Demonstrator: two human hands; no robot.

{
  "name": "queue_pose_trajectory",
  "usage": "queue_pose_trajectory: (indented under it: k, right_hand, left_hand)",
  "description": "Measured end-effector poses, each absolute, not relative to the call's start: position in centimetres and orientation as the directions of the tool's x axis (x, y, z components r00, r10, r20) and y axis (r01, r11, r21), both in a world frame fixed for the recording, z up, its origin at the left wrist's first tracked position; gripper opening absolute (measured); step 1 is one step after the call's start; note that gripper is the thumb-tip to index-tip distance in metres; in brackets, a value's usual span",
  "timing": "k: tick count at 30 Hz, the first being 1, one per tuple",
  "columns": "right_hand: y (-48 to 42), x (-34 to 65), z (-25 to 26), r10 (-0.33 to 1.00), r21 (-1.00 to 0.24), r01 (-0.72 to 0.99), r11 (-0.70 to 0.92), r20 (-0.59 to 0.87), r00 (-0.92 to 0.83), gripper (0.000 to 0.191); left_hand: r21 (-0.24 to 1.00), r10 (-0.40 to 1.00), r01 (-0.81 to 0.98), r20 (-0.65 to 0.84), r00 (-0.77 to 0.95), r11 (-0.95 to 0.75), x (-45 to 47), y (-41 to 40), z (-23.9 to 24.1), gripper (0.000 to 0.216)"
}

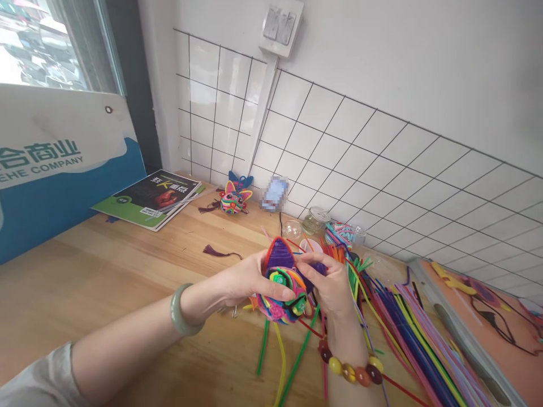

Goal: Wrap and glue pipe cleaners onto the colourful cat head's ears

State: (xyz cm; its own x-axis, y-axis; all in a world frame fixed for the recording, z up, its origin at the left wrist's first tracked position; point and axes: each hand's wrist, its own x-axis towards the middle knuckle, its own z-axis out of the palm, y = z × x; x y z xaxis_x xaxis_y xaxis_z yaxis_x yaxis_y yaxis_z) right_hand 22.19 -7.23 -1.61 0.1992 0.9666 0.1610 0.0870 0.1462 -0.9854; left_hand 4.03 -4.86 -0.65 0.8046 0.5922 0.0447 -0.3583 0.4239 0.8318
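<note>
A colourful animal head made of coiled pipe cleaners (275, 310), with green eyes, is held up over the table. My left hand (248, 280) grips it from the left, the thumb lying across its front. One pointed purple ear with a red-orange rim (279, 255) stands upright on top. At the upper right of the head, my right hand (335, 285) has its thumb and fingers closed on a second purple ear (319, 268), which they partly hide. Below hang loose green and yellow pipe cleaners (280, 362).
A finished pipe-cleaner animal head (232, 198) sits near the wall beside a phone (275, 194). A dark tassel (220, 252) lies on the wooden table (127, 294). Bundled pipe cleaners (424, 339), a glass jar (314, 221) and glasses (496, 322) are right; magazines (153, 198) lie left.
</note>
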Motion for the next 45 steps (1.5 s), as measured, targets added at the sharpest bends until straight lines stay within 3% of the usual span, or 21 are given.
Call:
queue_pose_trajectory:
  k: [5,12,22,32,40,45]
  right_hand:
    - [-8.0,23.3,-0.4,0.988,-0.942,0.301,0.151,0.157,-0.004,0.017]
    - [-8.7,23.1,0.4,0.993,-0.890,0.442,0.113,0.108,-0.038,0.027]
    - [-8.7,22.2,0.9,0.994,-0.865,0.493,0.097,0.111,-0.002,0.019]
    - [-8.8,21.9,0.6,0.984,-0.803,0.573,0.163,0.173,-0.037,0.018]
    - [-8.8,21.4,0.7,0.951,-0.717,0.651,0.251,0.310,-0.025,0.016]
    - [-8.4,21.5,0.1,0.953,-0.720,0.647,0.251,0.300,-0.036,0.017]
  left_hand:
    - [0.855,0.524,-0.300,0.040,0.851,0.422,4.1,-4.6,-0.8,0.041]
    - [0.889,0.493,-0.231,0.007,0.870,0.396,4.4,-4.5,-1.3,0.048]
    - [0.941,0.485,-0.181,0.020,0.874,0.287,4.3,-4.6,-1.3,0.047]
    - [0.989,0.543,-0.143,0.095,0.834,0.047,4.2,-4.5,-1.4,0.049]
    - [0.989,0.576,-0.129,0.150,0.804,-0.078,4.5,-4.3,-1.5,0.049]
    - [0.981,0.579,-0.104,0.181,0.795,-0.164,4.3,-3.8,-1.6,0.056]
